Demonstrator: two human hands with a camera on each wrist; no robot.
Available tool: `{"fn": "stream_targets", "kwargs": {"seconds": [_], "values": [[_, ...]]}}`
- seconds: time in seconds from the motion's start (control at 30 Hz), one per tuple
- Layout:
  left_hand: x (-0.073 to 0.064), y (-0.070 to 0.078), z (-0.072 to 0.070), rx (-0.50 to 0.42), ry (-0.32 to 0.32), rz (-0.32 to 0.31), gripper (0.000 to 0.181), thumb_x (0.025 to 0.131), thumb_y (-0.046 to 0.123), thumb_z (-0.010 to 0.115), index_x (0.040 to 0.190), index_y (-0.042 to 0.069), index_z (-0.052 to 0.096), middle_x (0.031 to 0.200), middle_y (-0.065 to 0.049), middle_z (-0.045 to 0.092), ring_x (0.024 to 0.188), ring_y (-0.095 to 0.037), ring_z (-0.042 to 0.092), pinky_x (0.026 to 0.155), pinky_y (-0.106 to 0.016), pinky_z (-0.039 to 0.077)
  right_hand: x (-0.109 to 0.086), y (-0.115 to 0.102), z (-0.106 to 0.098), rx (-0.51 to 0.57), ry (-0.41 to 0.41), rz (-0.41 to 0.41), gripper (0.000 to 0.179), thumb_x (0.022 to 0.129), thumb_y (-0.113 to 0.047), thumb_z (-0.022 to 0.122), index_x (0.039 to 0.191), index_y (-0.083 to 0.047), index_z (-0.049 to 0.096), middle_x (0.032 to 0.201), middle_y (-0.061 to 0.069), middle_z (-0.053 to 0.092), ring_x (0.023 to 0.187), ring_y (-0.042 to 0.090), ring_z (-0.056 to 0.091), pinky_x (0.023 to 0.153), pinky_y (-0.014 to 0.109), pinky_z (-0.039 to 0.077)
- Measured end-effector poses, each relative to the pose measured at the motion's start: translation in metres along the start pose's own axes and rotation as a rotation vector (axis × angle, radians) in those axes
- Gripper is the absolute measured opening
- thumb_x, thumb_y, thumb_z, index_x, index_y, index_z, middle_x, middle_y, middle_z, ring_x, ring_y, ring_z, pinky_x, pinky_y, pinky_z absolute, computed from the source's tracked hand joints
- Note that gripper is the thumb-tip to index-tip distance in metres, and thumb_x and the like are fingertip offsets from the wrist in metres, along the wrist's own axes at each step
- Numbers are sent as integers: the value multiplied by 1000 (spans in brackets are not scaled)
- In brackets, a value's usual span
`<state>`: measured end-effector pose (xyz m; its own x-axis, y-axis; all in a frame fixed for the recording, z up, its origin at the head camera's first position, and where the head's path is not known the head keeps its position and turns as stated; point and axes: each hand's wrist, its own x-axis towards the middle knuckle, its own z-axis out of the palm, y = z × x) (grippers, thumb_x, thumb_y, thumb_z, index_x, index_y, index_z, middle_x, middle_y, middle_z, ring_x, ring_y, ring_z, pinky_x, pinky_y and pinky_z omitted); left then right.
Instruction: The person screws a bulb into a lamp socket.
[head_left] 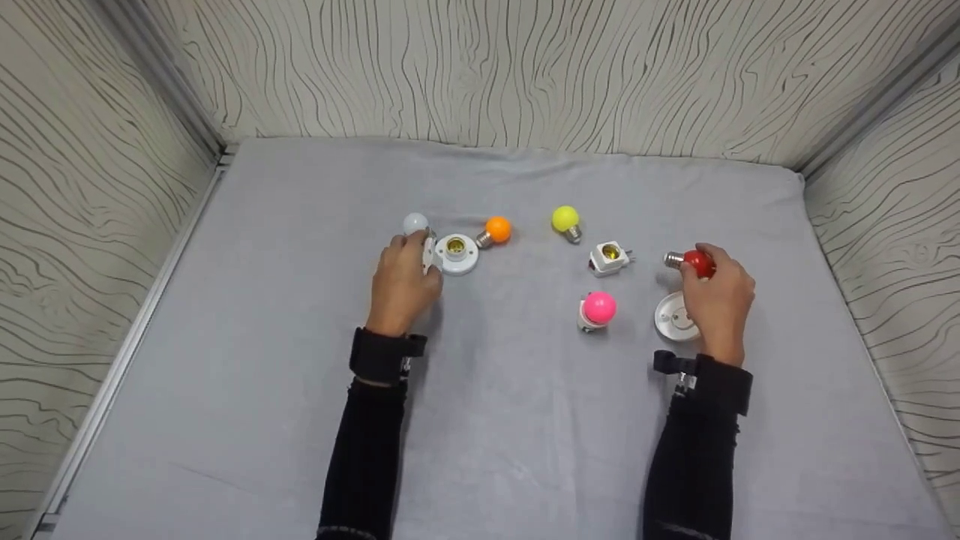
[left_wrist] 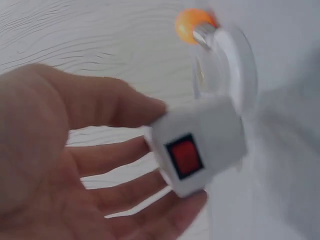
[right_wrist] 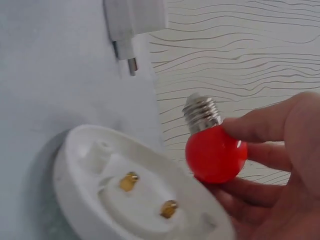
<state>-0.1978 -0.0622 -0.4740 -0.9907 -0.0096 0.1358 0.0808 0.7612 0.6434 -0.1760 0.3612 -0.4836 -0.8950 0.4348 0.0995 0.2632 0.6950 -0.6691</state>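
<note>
My left hand [head_left: 405, 285] grips a white plug-in bulb socket [left_wrist: 200, 142] with a red switch, between thumb and fingers. Just beyond that hand lies a white bulb [head_left: 415, 223], and a round white lamp holder [head_left: 459, 262] sits to its right. A red bulb [right_wrist: 216, 156] is pinched by my right hand [head_left: 721, 300], its metal screw base pointing left. Below the bulb lies a round white holder [right_wrist: 80, 200] turned underside up, brass screws showing; the right hand partly covers it in the head view.
An orange bulb [head_left: 498, 229] lies beside the round lamp holder. Further right are a yellow bulb [head_left: 565, 218], a white plug-in socket [head_left: 609, 259] on its side, and a pink bulb [head_left: 600, 307] on a white socket. Patterned panels [head_left: 480, 75] border the grey cloth [head_left: 495, 420].
</note>
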Motion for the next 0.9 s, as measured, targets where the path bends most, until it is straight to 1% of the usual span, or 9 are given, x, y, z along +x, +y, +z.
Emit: {"fn": "stream_targets", "kwargs": {"seconds": [0.1,0.17,0.23,0.3,0.37,0.47,0.63,0.73,0.9], "values": [[2,3,1,-123,47,46,55,90,5,69,145,1,62,134,-25,68,125,-41,67,109,-54,57,-4,-8,-2,84,91,-92,42,103,-14,67,144,-5,64,137,24,70,121,38,67,113,50,56],[4,5,2,-202,81,75,55,90,5,71,144,-1,62,134,-25,69,124,-39,68,110,-51,57,-6,-13,-3,141,157,-160,41,101,-12,72,141,-5,68,134,20,73,117,28,70,108,39,61],[5,7,3,-274,108,94,54,90,4,72,143,0,63,131,-24,71,118,-37,69,105,-49,59,-8,-18,-3,206,213,-226,40,98,-10,76,137,-5,70,130,17,75,112,15,70,103,24,62],[6,8,5,-336,126,113,54,89,4,74,141,-1,64,129,-24,72,112,-36,71,96,-48,62,-10,-21,-2,267,245,-285,40,95,-9,80,134,-5,72,127,16,75,109,1,67,100,10,57],[6,10,7,-401,127,117,54,89,4,74,141,-2,63,128,-24,73,108,-35,72,91,-46,64,-11,-25,0,323,255,-338,41,91,-7,83,131,-4,73,125,15,75,109,-6,64,99,3,52],[6,12,9,-510,92,110,54,91,7,74,143,-2,62,130,-23,73,109,-35,74,90,-45,67,-14,-30,3,365,258,-418,42,87,-4,86,127,-1,74,122,17,74,111,-6,64,102,4,52],[4,16,13,-696,-22,86,54,96,9,69,148,0,58,138,-23,69,117,-36,74,92,-38,68,-19,-39,9,393,229,-541,42,80,8,87,121,4,74,122,21,73,113,2,67,104,7,54],[2,19,15,-761,-80,77,54,98,9,67,150,0,56,140,-24,67,118,-37,72,89,-32,68,-23,-47,10,419,177,-597,43,78,12,87,118,2,76,123,21,73,115,-2,67,105,8,54],[2,25,18,-865,-164,76,56,100,7,64,153,-2,51,144,-26,63,114,-32,72,89,-29,67,-30,-63,13,454,104,-680,43,76,13,88,114,-1,77,124,17,73,118,-4,66,105,10,55]]}}
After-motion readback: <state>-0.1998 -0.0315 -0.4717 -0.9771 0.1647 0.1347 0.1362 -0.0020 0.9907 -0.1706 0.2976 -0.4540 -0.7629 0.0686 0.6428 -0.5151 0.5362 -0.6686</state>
